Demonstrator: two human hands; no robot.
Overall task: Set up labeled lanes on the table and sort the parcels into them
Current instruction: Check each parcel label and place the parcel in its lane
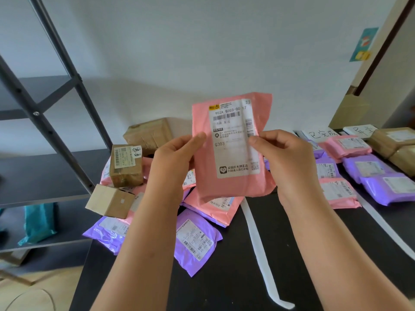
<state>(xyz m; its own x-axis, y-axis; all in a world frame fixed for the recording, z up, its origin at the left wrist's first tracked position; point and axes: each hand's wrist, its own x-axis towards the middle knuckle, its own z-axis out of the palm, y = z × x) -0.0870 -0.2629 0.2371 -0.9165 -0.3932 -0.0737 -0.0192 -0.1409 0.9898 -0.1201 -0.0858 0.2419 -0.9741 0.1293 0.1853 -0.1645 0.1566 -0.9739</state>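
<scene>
Pink parcel [231, 153] held upright, left hand [173, 160], right hand [285, 158] pinching sides.

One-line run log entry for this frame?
phase: label check | left hand: grips pink parcel | right hand: grips pink parcel | state: raised above table, label facing camera

A pink plastic mailer bag [231, 149] with a white shipping label was held upright above a black table [224, 279], between a jumbled heap of mailers and cardboard boxes [208, 206] at left and white-tape lanes [258, 243] of sorted mailers [368, 169] at right.
</scene>
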